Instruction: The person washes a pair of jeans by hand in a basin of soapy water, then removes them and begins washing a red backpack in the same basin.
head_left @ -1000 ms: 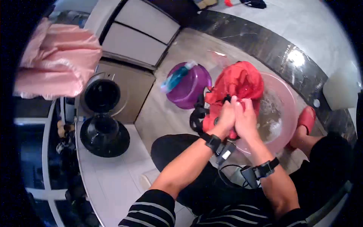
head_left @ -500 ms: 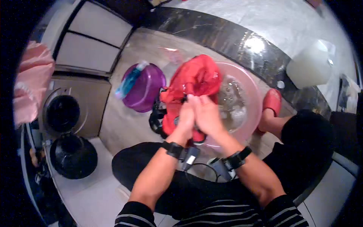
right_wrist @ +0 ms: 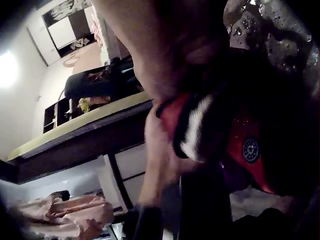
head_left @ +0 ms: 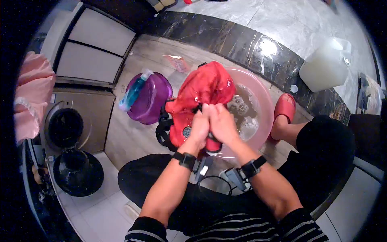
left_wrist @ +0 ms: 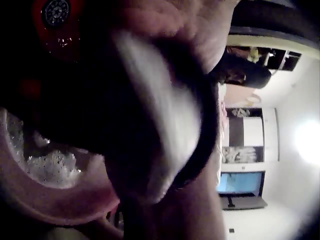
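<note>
A wet red backpack (head_left: 205, 82) with black straps (head_left: 164, 129) and a round emblem (head_left: 187, 132) lies partly over a pink tub (head_left: 264, 97). My left hand (head_left: 200, 128) and right hand (head_left: 221, 124) press together over it, their fingers curled on a bunched part of the red fabric. Below them, a red end with black and white edging (head_left: 213, 146) sticks out from between the hands. Foamy, cloudy water (head_left: 246, 115) shows in the tub to the right. In the right wrist view, the emblem (right_wrist: 251, 149) shows beside the gripped fabric.
A purple basin (head_left: 155, 97) with a bottle of blue liquid (head_left: 135, 92) across it stands left of the backpack. A whitish jug (head_left: 325, 66) is at right beyond the dark stone edging (head_left: 236, 36). A red slipper (head_left: 285, 108) is on a foot beside the tub.
The head view has swung, so the tub, backpack and basin now sit further left in it. Both hands stay together on the red fabric; the emblem shows more plainly now.
</note>
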`<state>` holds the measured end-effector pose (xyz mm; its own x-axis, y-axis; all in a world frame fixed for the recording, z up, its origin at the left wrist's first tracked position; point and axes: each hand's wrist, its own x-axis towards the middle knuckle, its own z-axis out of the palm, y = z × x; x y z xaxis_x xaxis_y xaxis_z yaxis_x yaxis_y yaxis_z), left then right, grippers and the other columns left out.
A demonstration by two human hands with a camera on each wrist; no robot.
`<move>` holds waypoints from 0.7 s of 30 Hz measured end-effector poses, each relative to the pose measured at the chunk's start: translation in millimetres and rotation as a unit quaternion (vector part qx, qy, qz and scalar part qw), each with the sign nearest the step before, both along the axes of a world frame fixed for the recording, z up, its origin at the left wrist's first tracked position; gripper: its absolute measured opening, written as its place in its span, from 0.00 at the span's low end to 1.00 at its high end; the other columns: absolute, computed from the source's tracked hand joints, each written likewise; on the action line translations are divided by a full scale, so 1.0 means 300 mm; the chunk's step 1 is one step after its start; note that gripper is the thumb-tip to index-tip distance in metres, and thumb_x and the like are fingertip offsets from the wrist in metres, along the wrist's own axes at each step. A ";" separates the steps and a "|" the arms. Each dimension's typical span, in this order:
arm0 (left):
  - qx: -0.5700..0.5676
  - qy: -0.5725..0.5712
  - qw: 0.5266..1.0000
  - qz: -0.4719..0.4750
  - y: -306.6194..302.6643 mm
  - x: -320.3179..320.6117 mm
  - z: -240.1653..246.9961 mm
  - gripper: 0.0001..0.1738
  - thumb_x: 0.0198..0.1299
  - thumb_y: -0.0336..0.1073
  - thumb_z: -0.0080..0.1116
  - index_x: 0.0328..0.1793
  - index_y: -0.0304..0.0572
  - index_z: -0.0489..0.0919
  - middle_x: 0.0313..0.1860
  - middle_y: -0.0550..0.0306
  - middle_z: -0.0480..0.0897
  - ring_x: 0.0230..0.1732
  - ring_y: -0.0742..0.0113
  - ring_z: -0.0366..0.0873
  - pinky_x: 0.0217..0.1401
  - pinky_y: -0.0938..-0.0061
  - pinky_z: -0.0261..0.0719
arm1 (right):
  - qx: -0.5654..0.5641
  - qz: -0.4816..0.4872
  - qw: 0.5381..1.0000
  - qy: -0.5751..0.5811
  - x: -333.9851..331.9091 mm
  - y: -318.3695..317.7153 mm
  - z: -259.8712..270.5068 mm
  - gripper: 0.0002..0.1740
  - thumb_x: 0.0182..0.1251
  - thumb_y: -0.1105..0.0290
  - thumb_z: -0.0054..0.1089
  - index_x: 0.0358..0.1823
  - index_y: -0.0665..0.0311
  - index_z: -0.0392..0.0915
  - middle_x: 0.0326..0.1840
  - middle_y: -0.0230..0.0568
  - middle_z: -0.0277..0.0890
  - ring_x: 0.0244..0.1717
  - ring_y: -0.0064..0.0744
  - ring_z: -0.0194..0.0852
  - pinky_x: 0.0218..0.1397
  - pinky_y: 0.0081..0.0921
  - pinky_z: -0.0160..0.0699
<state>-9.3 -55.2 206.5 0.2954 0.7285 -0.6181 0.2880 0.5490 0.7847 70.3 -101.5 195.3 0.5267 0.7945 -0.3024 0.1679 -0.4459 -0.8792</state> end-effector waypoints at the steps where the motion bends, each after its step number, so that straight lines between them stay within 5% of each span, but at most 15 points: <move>1: 0.012 0.002 0.999 -0.041 0.028 -0.015 -0.003 0.28 0.73 0.53 0.41 0.56 0.31 0.73 0.46 0.56 0.79 0.43 0.68 0.74 0.47 0.70 0.73 | 0.011 0.015 1.000 0.015 -0.025 0.003 0.006 0.23 0.74 0.52 0.42 0.38 0.66 0.75 0.34 0.63 0.77 0.42 0.66 0.75 0.43 0.49 0.73; 4: 0.007 -0.040 0.999 -0.033 -0.039 0.022 -0.018 0.28 0.73 0.53 0.41 0.58 0.32 0.72 0.46 0.56 0.79 0.43 0.70 0.73 0.47 0.71 0.73 | 0.054 -0.049 0.997 0.004 0.075 0.020 -0.089 0.22 0.73 0.51 0.44 0.38 0.65 0.75 0.35 0.63 0.77 0.42 0.67 0.75 0.44 0.49 0.73; 5: 0.107 -0.056 0.993 -0.019 -0.087 0.043 -0.040 0.28 0.73 0.53 0.41 0.55 0.31 0.73 0.44 0.56 0.79 0.44 0.70 0.73 0.46 0.70 0.73 | 0.038 -0.043 0.998 -0.013 0.099 0.018 -0.151 0.23 0.73 0.51 0.44 0.37 0.65 0.75 0.35 0.62 0.77 0.41 0.66 0.75 0.44 0.49 0.73; 8: -0.018 0.045 0.999 -0.015 -0.006 0.027 0.047 0.26 0.73 0.51 0.41 0.56 0.32 0.74 0.44 0.59 0.78 0.47 0.73 0.71 0.49 0.74 0.71 | 0.016 -0.011 1.000 0.000 0.011 -0.005 0.021 0.23 0.74 0.52 0.42 0.37 0.67 0.74 0.33 0.62 0.76 0.40 0.63 0.76 0.43 0.50 0.72; 12: -0.028 -0.083 0.996 -0.003 -0.059 0.040 0.023 0.20 0.74 0.50 0.39 0.53 0.44 0.74 0.45 0.57 0.79 0.45 0.67 0.76 0.48 0.65 0.76 | 0.051 -0.019 0.999 0.004 0.098 0.027 -0.080 0.23 0.74 0.53 0.41 0.37 0.68 0.74 0.34 0.63 0.76 0.41 0.64 0.76 0.43 0.49 0.73; 13: 0.064 -0.044 0.997 0.001 -0.076 0.049 -0.023 0.18 0.74 0.49 0.39 0.52 0.45 0.74 0.43 0.59 0.79 0.42 0.68 0.76 0.45 0.66 0.76 | 0.040 -0.016 0.999 -0.015 0.099 0.029 -0.088 0.23 0.74 0.53 0.41 0.37 0.68 0.73 0.34 0.63 0.75 0.41 0.64 0.75 0.42 0.49 0.72; 16: -0.046 0.083 0.994 -0.057 0.039 -0.007 0.046 0.21 0.74 0.50 0.40 0.60 0.43 0.71 0.50 0.59 0.78 0.48 0.69 0.75 0.54 0.65 0.75 | 0.125 0.074 0.982 -0.118 -0.006 -0.004 0.009 0.20 0.75 0.56 0.40 0.39 0.66 0.74 0.33 0.61 0.77 0.36 0.64 0.76 0.41 0.54 0.75; 17: -0.031 0.035 0.999 -0.027 0.033 -0.007 0.016 0.21 0.74 0.50 0.40 0.57 0.42 0.73 0.48 0.59 0.79 0.47 0.68 0.75 0.52 0.66 0.75 | 0.105 0.035 0.993 -0.031 -0.018 0.003 0.039 0.21 0.74 0.55 0.40 0.39 0.65 0.75 0.33 0.61 0.78 0.37 0.64 0.77 0.42 0.54 0.76; 21: 0.065 -0.040 0.997 0.025 -0.067 0.034 -0.038 0.23 0.74 0.51 0.39 0.42 0.39 0.76 0.34 0.60 0.79 0.35 0.72 0.75 0.36 0.70 0.75 | -0.024 -0.006 0.999 -0.030 0.101 0.042 -0.125 0.22 0.73 0.53 0.44 0.35 0.65 0.76 0.33 0.62 0.77 0.39 0.63 0.77 0.40 0.49 0.74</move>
